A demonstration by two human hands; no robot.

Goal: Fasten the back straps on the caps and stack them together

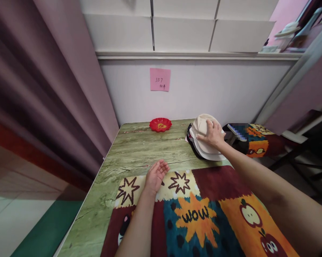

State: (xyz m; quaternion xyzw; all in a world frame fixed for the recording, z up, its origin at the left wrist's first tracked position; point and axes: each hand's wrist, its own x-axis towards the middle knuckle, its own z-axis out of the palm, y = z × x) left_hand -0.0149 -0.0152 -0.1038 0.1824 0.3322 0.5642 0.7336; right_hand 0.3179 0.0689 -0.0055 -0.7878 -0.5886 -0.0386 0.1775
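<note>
My right hand (214, 134) rests on top of a stack of hats (204, 148) at the right back of the table, its fingers spread over the cream hat on top. Below that hat, white and dark brims stick out. Palm up and fingers slightly curled, my left hand (157, 175) is over the back edge of a colourful patterned mat (204, 217), holding nothing.
Near the wall, a red scalloped plate (160, 125) sits on the green wood-grain table (129, 142). A pink note (160, 79) is stuck on the wall. Right of the hats are a dark object with a partly pixelated screen (237, 132) and more patterned cloth (257, 144). Purple curtains (56, 71) hang at left.
</note>
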